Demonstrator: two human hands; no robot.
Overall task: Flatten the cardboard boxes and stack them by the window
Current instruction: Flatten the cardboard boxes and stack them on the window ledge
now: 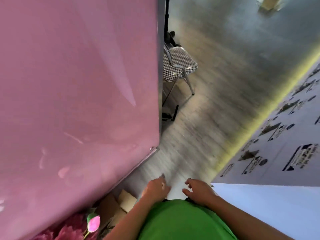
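Note:
The view is blurred by motion. My left hand [156, 187] and my right hand [199, 189] hang in front of my green shirt, fingers loosely curled, holding nothing. A small brown cardboard box [119, 205] with open flaps lies on the floor at the lower left, just left of my left forearm. A large white printed cardboard sheet [280, 153] stands along the right side, a little right of my right hand. Another cardboard box [267, 3] sits far off at the top right.
A tall pink panel [78, 92] fills the left side. Behind its edge stands a checkered chair with metal legs [180, 64]. Pink artificial flowers [93, 224] lie at the bottom left. A strip of grey floor [199, 127] runs between panel and printed cardboard.

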